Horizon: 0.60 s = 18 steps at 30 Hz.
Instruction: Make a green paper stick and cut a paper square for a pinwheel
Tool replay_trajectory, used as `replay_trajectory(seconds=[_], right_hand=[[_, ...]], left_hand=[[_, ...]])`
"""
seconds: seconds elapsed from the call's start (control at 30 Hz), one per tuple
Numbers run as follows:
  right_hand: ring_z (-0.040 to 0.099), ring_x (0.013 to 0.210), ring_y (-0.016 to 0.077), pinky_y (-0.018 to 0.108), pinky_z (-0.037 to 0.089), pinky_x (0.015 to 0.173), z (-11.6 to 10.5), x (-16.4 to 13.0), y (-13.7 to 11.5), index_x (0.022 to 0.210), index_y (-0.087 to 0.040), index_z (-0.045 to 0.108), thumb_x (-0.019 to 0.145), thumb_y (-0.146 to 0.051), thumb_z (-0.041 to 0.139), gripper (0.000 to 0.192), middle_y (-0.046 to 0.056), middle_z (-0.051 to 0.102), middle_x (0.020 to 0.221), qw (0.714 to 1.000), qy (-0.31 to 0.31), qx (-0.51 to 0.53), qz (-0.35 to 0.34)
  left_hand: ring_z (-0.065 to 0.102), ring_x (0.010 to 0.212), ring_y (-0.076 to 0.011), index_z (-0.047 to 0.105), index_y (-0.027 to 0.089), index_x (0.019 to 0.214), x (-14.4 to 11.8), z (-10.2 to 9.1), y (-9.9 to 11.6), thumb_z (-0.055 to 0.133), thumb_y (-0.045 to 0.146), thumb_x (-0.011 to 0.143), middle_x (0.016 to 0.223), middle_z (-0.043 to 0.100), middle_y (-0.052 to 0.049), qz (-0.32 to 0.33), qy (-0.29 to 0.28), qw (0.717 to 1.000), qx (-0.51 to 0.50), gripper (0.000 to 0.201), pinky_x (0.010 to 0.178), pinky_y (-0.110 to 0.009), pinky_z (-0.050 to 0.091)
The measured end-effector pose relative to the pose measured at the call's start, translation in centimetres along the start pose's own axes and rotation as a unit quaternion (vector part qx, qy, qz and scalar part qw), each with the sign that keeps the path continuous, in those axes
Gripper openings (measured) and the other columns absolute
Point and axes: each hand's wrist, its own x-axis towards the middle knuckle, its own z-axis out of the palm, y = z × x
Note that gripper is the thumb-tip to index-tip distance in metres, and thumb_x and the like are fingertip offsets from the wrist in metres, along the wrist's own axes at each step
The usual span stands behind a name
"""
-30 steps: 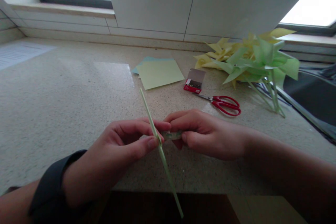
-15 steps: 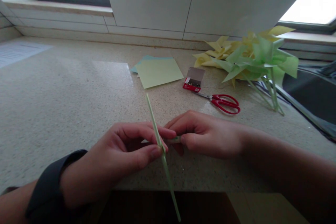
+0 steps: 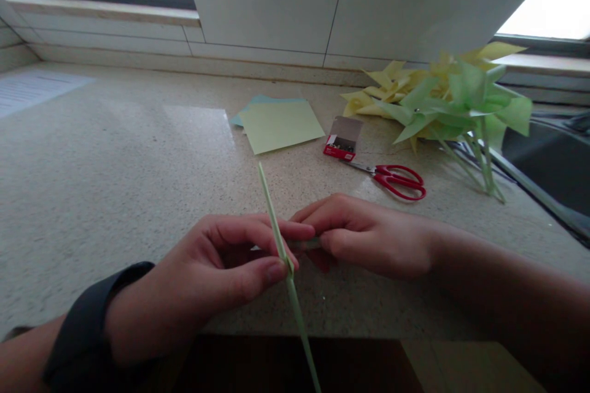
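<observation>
Head view: speckled stone counter (image 3: 115, 184) running back to a tiled ledge under windows, white cabinet panel hanging above the middle, dark sink (image 3: 548, 166) sitting at far right. Printed sheet (image 3: 32, 89) lying far left. Paper squares (image 3: 279, 126), green over blue, lying mid-counter. Small red pin box (image 3: 341, 140) sitting open just right of them, red scissors (image 3: 396, 177) lying near it. Pile of yellow and green pinwheels (image 3: 442, 104) resting by the sink, sticks pointing toward the near edge. Nothing standing between hands and these; all well apart behind.

Left hand (image 3: 216, 273), dark sleeve at the wrist, pinching a thin green stick (image 3: 281, 245) between thumb and fingers; stick tilting from the counter middle down past the near edge. Right hand (image 3: 364, 233) curling shut on a small greenish piece (image 3: 306, 244), touching the stick; what it is, cannot tell.
</observation>
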Motion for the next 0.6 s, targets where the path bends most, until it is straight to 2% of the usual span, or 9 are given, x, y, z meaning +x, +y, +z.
replay_trajectory(seconds=[0.2, 0.37, 0.47, 0.6], right_hand=[[0.046, 0.063, 0.0118, 0.025, 0.036, 0.057, 0.27, -0.21, 0.16, 0.077, -0.018, 0.061, 0.080, -0.023, 0.051, 0.011, -0.003, 0.053, 0.071, 0.998, 0.002, -0.021, 0.055], [0.048, 0.064, 0.0123, 0.024, 0.036, 0.056, 0.62, -0.21, -0.10, 0.088, -0.017, 0.070, 0.083, -0.022, 0.052, 0.020, -0.003, 0.054, 0.070, 0.997, 0.039, -0.020, 0.061], [0.050, 0.066, 0.0133, 0.025, 0.037, 0.058, 0.76, -0.15, -0.13, 0.094, -0.017, 0.073, 0.085, -0.021, 0.051, 0.023, -0.003, 0.054, 0.068, 0.997, 0.056, -0.021, 0.056], [0.053, 0.072, 0.0144, 0.026, 0.040, 0.064, 0.53, 0.07, -0.07, 0.084, -0.016, 0.069, 0.083, -0.017, 0.052, 0.017, 0.000, 0.059, 0.076, 0.996, 0.079, -0.037, -0.009]], left_hand=[[0.071, 0.088, -0.0135, 0.083, 0.030, 0.086, -0.36, -0.08, -0.02, 0.078, 0.025, 0.087, 0.094, 0.079, 0.000, -0.001, -0.013, 1.000, -0.018, 0.007, 0.080, -0.018, 0.053], [0.071, 0.106, -0.0178, 0.083, 0.031, 0.088, -0.54, 0.00, -0.21, 0.077, 0.025, 0.088, 0.122, 0.076, -0.001, 0.002, -0.025, 0.999, -0.046, 0.009, 0.091, -0.023, 0.053], [0.070, 0.111, -0.0191, 0.083, 0.032, 0.088, -0.65, -0.02, -0.33, 0.077, 0.024, 0.089, 0.131, 0.072, 0.001, 0.008, -0.023, 0.998, -0.057, 0.010, 0.097, -0.025, 0.052], [0.066, 0.119, -0.0218, 0.083, 0.032, 0.088, -0.53, -0.11, -0.49, 0.076, 0.024, 0.089, 0.143, 0.063, 0.003, 0.015, 0.002, 0.998, -0.059, 0.010, 0.100, -0.028, 0.052]])
